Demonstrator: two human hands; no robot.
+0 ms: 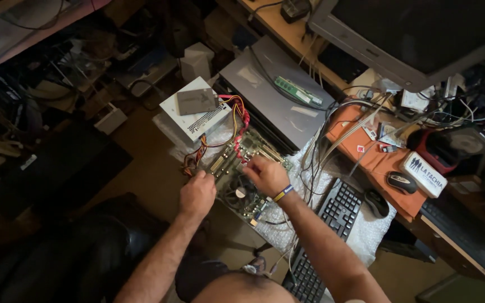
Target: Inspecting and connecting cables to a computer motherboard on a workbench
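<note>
A green motherboard (242,177) is laid flat on bubble wrap (315,224) approx. mid-frame, just below a white power supply unit (195,112) and beside a grey PC case (276,95). The left hand (196,193) is set at the board's left edge, knuckles up, fingers curled under; whether anything is pinched can't be told. The right hand (265,175) is laid over the board's upper middle, fingers bent down onto it near the red/yellow PSU cable bundle (237,126); the tips are hidden, so the grip can't be told either. Judged from this, a connector-seating or board-steadying step is in hand, w/ the left hand bracing the edge. The next move seems to call for straight, even pressure, the cooler fan (238,193) kept clear and the loose grey wires (321,146) kept off the board. A black keyboard (326,235) lies right of the wrist, a mouse (402,182) on an orange cloth (366,163) further right, and a monitor (422,33) above.
</note>
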